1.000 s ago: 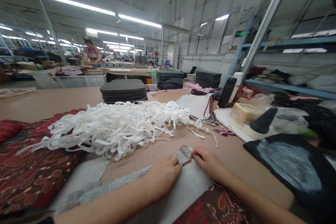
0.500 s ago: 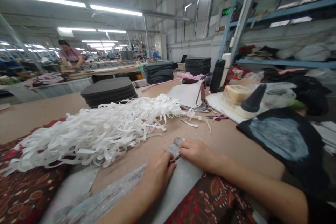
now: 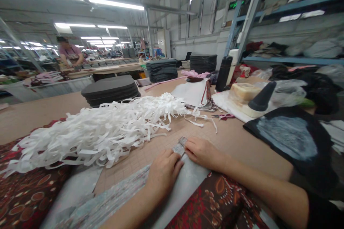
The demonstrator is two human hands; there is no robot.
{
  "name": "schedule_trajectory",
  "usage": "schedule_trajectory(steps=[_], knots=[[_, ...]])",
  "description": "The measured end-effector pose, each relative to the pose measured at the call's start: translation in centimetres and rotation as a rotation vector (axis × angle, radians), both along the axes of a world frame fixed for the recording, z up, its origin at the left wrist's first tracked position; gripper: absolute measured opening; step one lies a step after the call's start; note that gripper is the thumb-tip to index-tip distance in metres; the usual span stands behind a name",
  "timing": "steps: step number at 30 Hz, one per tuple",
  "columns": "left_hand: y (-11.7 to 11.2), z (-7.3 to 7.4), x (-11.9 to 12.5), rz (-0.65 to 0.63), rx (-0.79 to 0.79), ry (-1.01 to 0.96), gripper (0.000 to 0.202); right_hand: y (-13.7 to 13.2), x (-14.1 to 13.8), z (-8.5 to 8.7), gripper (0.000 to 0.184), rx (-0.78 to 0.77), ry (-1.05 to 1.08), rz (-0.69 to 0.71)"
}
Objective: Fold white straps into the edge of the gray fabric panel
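A long mottled grey strip [image 3: 123,188] runs from the lower left up to my hands. My left hand [image 3: 164,171] is closed, its fingers curled down on the strip near its far end. Just to its right, my right hand [image 3: 202,152] pinches the small greyish end piece [image 3: 182,141]. The fingertips nearly meet, and what lies beneath them is partly hidden. Below both hands is a pale sheet [image 3: 188,177]. Brown-and-red patterned fabric [image 3: 212,200] lies under my right forearm, with more of it at the lower left.
A heap of white ribbons [image 3: 107,128] spreads across the table [image 3: 228,143] ahead. Behind it are stacked dark pads [image 3: 110,89]. Small scissors [image 3: 224,116], a black bottle [image 3: 224,73] and a black cloth with whitish smears [image 3: 287,137] are to the right. Another person [image 3: 70,55] works far left.
My left hand has shifted slightly up and right along the strip, closing the gap to my right hand. The view has moved a little.
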State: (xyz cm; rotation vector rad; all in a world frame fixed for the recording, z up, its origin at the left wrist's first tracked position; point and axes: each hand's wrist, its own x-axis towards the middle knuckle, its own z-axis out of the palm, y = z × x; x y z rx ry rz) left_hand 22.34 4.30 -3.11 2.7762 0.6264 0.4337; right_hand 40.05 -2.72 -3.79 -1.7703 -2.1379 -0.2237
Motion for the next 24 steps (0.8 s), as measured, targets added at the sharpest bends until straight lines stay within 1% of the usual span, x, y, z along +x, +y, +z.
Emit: schedule_trajectory(steps=[2, 5, 9, 11, 13, 15, 18, 21, 24], knots=[[0.0, -0.1, 0.0, 0.004, -0.012, -0.008, 0.009, -0.2, 0.1, 0.2, 0.017, -0.011, 0.034, 0.024], [0.0, -0.3, -0.1, -0.011, 0.001, -0.024, 0.012, -0.7, 0.3, 0.6, 0.014, -0.033, 0.060, 0.103], [-0.3, -0.3, -0.1, -0.050, 0.120, 0.015, 0.015, -0.9, 0.7, 0.7, 0.018, -0.062, 0.016, 0.193], [-0.4, -0.2, -0.2, -0.098, 0.193, 0.076, 0.015, -1.1, 0.8, 0.8, 0.022, -0.068, -0.024, 0.209], [-0.5, -0.1, -0.2, -0.129, 0.232, 0.138, 0.015, -1.3, 1.0, 0.9, 0.023, -0.076, -0.076, 0.217], [-0.5, -0.1, -0.3, -0.132, 0.237, 0.176, 0.015, -1.6, 1.1, 1.2, 0.021, -0.082, -0.127, 0.216], [-0.5, -0.3, -0.3, -0.141, 0.234, 0.172, 0.018, -1.9, 0.8, 1.4, 0.020, -0.060, -0.156, 0.206], [-0.5, -0.3, -0.1, -0.151, 0.238, 0.177, 0.021, -2.1, 0.2, 1.6, 0.018, -0.051, -0.164, 0.245], [-0.8, 0.2, 0.0, -0.163, 0.249, 0.236, 0.019, -2.3, -0.1, 1.9, 0.017, -0.077, -0.191, 0.278]])
